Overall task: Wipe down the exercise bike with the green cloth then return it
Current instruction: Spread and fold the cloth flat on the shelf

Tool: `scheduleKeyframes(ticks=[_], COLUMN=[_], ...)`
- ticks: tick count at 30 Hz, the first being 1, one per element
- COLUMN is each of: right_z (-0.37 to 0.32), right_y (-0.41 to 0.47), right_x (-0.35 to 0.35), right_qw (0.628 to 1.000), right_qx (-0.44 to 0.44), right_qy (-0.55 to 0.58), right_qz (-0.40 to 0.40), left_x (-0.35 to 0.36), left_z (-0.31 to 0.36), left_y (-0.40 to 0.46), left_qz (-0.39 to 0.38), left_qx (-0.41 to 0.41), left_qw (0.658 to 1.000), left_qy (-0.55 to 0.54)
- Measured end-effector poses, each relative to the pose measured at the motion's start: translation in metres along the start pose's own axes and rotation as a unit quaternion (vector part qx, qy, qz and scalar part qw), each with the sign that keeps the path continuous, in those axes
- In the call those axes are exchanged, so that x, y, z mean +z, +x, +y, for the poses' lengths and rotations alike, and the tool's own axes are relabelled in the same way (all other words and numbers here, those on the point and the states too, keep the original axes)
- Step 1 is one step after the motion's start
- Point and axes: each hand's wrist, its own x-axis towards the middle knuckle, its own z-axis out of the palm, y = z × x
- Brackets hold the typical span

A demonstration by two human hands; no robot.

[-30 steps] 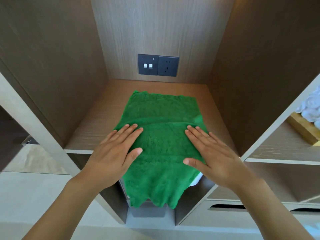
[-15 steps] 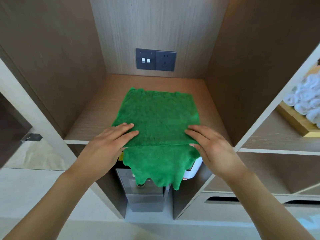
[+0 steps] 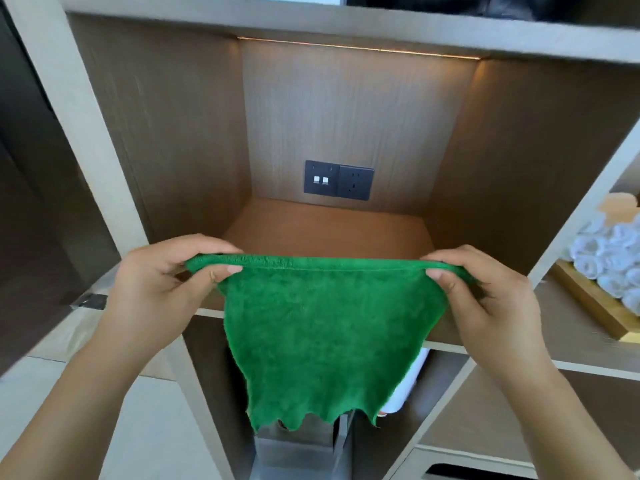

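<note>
I hold the cloth [image 3: 322, 327] up by its top corners, my left hand [image 3: 162, 289] pinching one and my right hand [image 3: 485, 306] the other, so it hangs flat and clear, just in front of the shelf's [image 3: 325, 226] front edge.

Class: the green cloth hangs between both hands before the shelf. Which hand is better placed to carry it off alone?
Left, marginally. The left hand wraps more of the green cloth corner; the right hand only pinches its corner. Both sit level, so it's close.
</note>
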Motion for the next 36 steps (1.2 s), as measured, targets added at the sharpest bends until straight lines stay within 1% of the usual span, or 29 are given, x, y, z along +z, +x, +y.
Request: scheduleKeyframes(ticks=[4,6,8,10,12,15,16,17,18,19,20,21,22,23,24,25,26,28,32,36], right_z=[-0.021,-0.029,-0.032,-0.024,-0.002,0.045,0.06,0.073,0.082,0.085,0.087,0.086,0.083,0.079,0.075,0.071,0.069,0.067,0.081,0.108], right_y=[0.017,0.028,0.041,0.055,0.075,0.109,0.119,0.126,0.131,0.131,0.127,0.12,0.11,0.099,0.085,0.07,0.056,0.033,0.015,0.044], right_x=[-0.013,-0.018,-0.018,-0.012,0.003,0.035,0.045,0.054,0.062,0.07,0.076,0.082,0.087,0.091,0.094,0.097,0.1,0.105,0.113,0.12], right_qw=[0.997,0.995,0.993,0.994,0.996,0.995,0.993,0.987,0.976,0.957,0.934,0.92,0.92,0.927,0.932,0.928,0.916,0.889,0.877,0.864], right_qx=[-0.02,-0.03,-0.032,-0.019,0.015,0.092,0.12,0.151,0.185,0.215,0.23,0.232,0.224,0.211,0.197,0.189,0.187,0.18,0.173,0.174], right_qy=[0.034,0.047,0.057,0.063,0.068,0.019,-0.011,-0.053,-0.109,-0.177,-0.237,-0.268,-0.264,-0.236,-0.205,-0.182,-0.172,-0.179,-0.219,-0.228], right_qz=[0.059,0.087,0.102,0.091,0.06,0.021,0.011,-0.004,-0.036,-0.086,-0.135,-0.167,-0.186,-0.203,-0.227,-0.264,-0.309,-0.38,-0.391,-0.414], left_x=[-0.014,-0.02,-0.023,-0.02,-0.01,0.021,0.033,0.044,0.054,0.062,0.069,0.076,0.083,0.089,0.096,0.103,0.109,0.117,0.122,0.132], left_z=[0.022,0.029,0.03,0.021,-0.002,-0.059,-0.077,-0.092,-0.103,-0.108,-0.11,-0.108,-0.104,-0.101,-0.097,-0.095,-0.093,-0.094,-0.106,-0.127], left_y=[0.01,0.02,0.035,0.055,0.081,0.12,0.131,0.138,0.142,0.142,0.138,0.13,0.119,0.106,0.091,0.076,0.062,0.042,0.035,0.058], left_qz=[0.072,0.096,0.103,0.083,0.045,-0.014,-0.029,-0.043,-0.063,-0.084,-0.1,-0.121,-0.15,-0.193,-0.244,-0.294,-0.329,-0.354,-0.372,-0.39], left_qx=[0.016,0.03,0.044,0.038,0.007,-0.061,-0.087,-0.119,-0.153,-0.175,-0.173,-0.154,-0.127,-0.099,-0.077,-0.068,-0.064,-0.054,-0.038,-0.051], left_qw=[0.997,0.994,0.992,0.994,0.996,0.997,0.996,0.991,0.981,0.968,0.959,0.957,0.96,0.959,0.953,0.941,0.93,0.918,0.904,0.894], left_qy=[-0.034,-0.042,-0.05,-0.065,-0.074,-0.052,-0.021,0.035,0.1,0.162,0.201,0.213,0.201,0.18,0.162,0.151,0.148,0.171,0.207,0.216])
